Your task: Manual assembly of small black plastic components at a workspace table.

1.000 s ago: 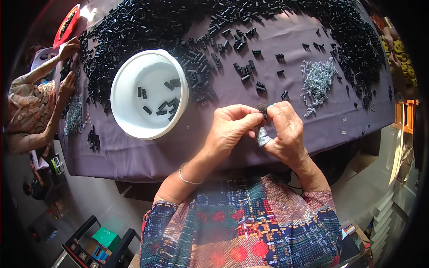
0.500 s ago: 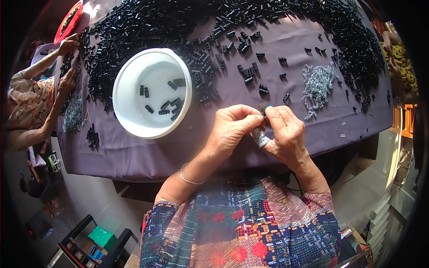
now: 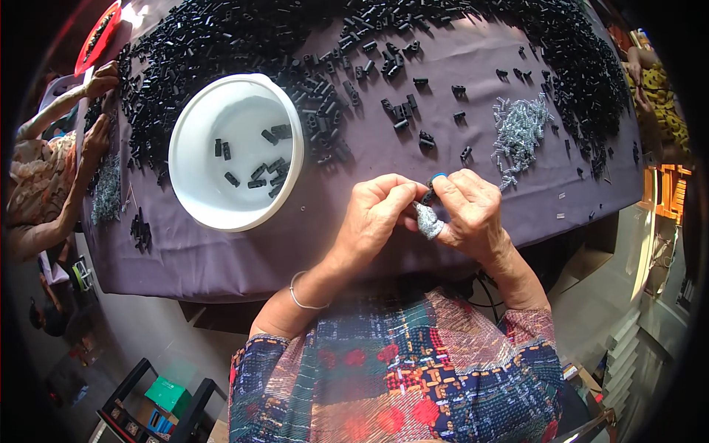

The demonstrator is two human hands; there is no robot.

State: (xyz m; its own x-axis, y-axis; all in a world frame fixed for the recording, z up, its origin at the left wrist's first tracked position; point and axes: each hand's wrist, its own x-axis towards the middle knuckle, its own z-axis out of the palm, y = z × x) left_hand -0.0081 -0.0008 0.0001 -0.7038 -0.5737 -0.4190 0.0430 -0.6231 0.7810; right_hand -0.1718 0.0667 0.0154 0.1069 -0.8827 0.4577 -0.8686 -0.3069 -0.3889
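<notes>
Table cloth (image 3: 473, 96): plain purple. Bowl (image 3: 193, 193): white. Loose parts (image 3: 221, 44): black. Small springs (image 3: 521, 133): silver. Tray (image 3: 94, 40): red. Garment (image 3: 399, 376): multicoloured patchwork pattern.

Small assembly workshop, hand piecework at a shared surface.
Surface (image 3: 244, 258) draped in purple cloth, heaped with small black plastic parts (image 3: 221, 44); a pile of small metal springs (image 3: 521, 133); white bowl (image 3: 185, 184) holding a few parts. A second person (image 3: 52, 170) works at the left end by a red tray (image 3: 96, 37). Bare concrete floor (image 3: 140, 325) below.
</notes>
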